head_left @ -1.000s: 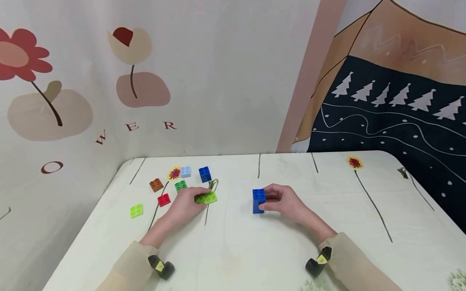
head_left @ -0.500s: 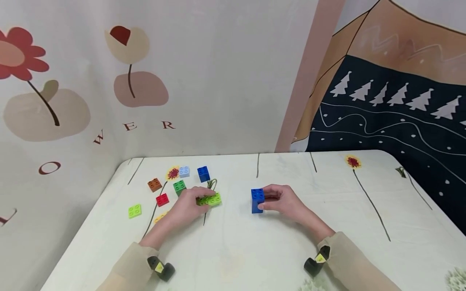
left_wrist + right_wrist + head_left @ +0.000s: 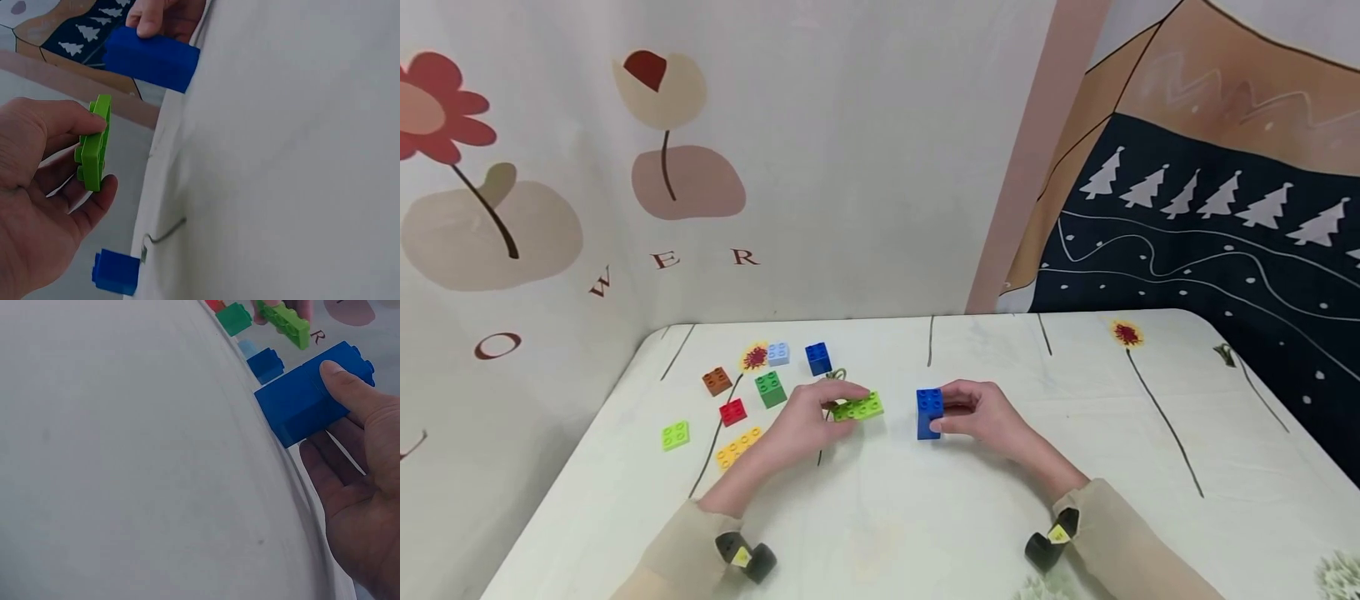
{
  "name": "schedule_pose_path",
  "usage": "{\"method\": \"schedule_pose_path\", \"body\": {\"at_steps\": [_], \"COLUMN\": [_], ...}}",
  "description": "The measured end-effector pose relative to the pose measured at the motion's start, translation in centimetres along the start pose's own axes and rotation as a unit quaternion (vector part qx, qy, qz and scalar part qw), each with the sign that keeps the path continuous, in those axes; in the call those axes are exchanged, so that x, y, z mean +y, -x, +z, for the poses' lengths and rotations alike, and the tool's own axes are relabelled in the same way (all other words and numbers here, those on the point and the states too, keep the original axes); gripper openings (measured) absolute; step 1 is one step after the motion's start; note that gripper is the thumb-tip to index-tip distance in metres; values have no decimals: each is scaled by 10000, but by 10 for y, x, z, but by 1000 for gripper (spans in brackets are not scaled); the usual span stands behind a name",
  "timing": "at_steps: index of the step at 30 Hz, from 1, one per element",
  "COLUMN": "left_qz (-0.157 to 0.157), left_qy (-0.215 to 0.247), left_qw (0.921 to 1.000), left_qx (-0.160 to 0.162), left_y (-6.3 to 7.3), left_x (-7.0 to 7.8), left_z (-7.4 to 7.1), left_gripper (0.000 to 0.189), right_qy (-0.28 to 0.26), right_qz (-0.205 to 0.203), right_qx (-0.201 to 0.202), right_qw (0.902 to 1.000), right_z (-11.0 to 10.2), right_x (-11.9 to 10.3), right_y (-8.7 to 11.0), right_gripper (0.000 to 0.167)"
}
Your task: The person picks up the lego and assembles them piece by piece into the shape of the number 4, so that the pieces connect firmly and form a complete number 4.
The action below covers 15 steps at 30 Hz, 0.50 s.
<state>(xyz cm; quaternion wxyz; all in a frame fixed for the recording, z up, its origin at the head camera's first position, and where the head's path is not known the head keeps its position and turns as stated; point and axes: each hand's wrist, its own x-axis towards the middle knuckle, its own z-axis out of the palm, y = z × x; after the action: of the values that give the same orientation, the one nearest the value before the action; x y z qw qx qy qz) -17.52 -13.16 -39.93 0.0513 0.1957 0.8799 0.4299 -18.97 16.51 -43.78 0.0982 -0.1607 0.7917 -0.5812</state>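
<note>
My left hand [image 3: 812, 417] pinches a flat lime-green building brick [image 3: 859, 407] by its edges, thumb on one side and fingers on the other. In the left wrist view the lime-green brick [image 3: 95, 144] is off the table, its studs facing the palm side. My right hand [image 3: 981, 410] holds a tall blue brick stack [image 3: 928, 415] upright, thumb at the near side. The right wrist view shows the blue stack [image 3: 312, 394] between thumb and fingers, its lower end at the tabletop. A small gap separates the lime-green brick from the blue stack.
Left of my left hand lie loose bricks: yellow [image 3: 739, 448], red [image 3: 733, 412], green [image 3: 770, 389], brown [image 3: 717, 381], light blue [image 3: 778, 354], dark blue [image 3: 817, 358] and small lime-green [image 3: 675, 435]. A printed white cloth [image 3: 1075, 417] covers the table; a curtain [image 3: 850, 167] hangs behind.
My left hand has carried the lime-green brick rightward, closer to the blue stack, uncovering more of the yellow brick. My right hand and the blue stack have stayed in place.
</note>
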Motion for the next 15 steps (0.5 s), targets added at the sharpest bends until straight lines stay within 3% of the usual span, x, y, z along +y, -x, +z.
{"method": "schedule_pose_path", "body": {"at_steps": [4, 8, 15], "left_qz": [186, 138, 279], "left_qy": [421, 926, 1027], "left_qw": [9989, 9955, 9943], "left_qx": [-75, -118, -30], "left_y": [-3, -5, -12], "left_x": [7, 11, 20], "left_z": [5, 11, 22], "left_gripper": [38, 37, 39], "right_qy": [31, 48, 41], "right_qz": [10, 48, -14], "right_qx": [23, 31, 5], "right_qw": [10000, 10000, 10000], "right_z": [0, 1, 0], "right_x": [0, 0, 0], "right_y": [0, 0, 0], "right_gripper": [37, 37, 37]}}
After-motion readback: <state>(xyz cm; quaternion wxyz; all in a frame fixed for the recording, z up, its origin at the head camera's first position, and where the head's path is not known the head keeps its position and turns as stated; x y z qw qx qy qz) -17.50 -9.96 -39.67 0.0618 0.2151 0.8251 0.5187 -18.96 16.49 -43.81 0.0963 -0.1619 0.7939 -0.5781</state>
